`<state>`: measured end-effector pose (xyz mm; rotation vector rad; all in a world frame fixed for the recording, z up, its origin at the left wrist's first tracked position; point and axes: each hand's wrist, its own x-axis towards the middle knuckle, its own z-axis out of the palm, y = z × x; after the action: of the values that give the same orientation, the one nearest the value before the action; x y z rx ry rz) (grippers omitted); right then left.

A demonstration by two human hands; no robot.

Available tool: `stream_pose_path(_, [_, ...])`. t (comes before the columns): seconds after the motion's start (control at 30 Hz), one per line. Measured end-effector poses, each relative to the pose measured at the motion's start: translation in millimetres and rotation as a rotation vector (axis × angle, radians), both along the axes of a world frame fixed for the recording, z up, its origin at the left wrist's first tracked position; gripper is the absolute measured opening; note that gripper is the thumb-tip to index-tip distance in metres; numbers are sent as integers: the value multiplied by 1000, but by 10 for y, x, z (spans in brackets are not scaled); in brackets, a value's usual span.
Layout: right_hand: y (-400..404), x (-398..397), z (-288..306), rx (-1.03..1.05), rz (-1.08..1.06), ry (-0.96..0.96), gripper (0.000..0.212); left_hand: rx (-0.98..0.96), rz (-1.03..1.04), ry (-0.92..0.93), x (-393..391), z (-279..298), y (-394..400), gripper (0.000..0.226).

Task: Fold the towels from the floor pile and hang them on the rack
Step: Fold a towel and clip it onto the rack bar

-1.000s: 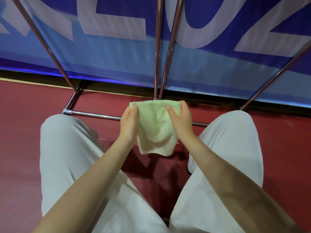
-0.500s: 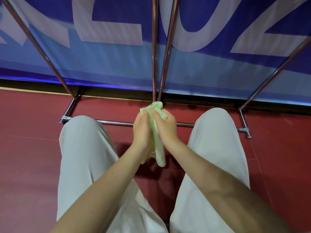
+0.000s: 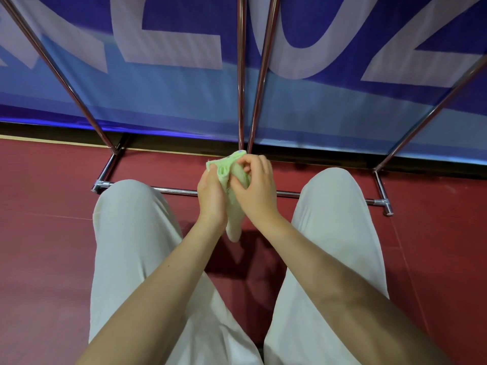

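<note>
A dark red floor point(image 3: 47, 259) runs up to a blue banner with large pale letters point(image 3: 171, 83), and the chrome rack point(image 3: 241, 75) stands between the two, its poles rising out of view and its base bar lying along the floor. The pale green towel point(image 3: 233, 206) is held in the air between the person's knees, in front of the rack's two middle poles and above the base bar, folded narrow with its layered edges bunched at the top and a loose tail hanging below. The left hand point(image 3: 210, 196) has its grip closed on the towel's left side; the right hand point(image 3: 257, 191) pinches the folded top edge, fingers curled over it. The light trousers point(image 3: 131, 246) frame the scene at left and right. No container is in view, and the floor pile cannot be seen from here. The fold looks only loosely gathered, so it could spring open or go crooked if either hand lets go too soon, and the hanging tail could slip free on the way up to a rail.
</note>
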<state>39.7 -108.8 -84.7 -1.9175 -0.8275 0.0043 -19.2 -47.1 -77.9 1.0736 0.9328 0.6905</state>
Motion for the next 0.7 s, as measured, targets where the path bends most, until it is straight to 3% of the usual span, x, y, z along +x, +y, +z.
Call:
stream_pose_path(0.07, [-7, 32, -23, 40, -53, 15, 39, -43, -3, -21, -4, 23, -2, 32])
stream_pose_path(0.13, [-16, 59, -18, -20, -51, 165, 44, -40, -19, -14, -15, 32, 10, 32])
stream_pose_path(0.2, [-20, 67, -14, -104, -48, 318, 35, -21, -41, 1, -31, 21, 11, 33])
stream_pose_path(0.33, [-46, 57, -22, -93, -104, 323, 32, -70, -149, -1, -70, 7, -53, 47])
stream_pose_path(0.47, [-81, 85, -23, -8, -105, 423, 26, 145, -292, 38, -123, -17, -109, 28])
stream_pose_path(0.57, [-111, 72, -9, 22, -31, 470, 24, 226, -265, 62, -167, -15, -98, 19])
stream_pose_path(0.7, [-149, 48, -56, 72, 98, 510, 21, 260, -170, 37, -223, 65, 15, 22])
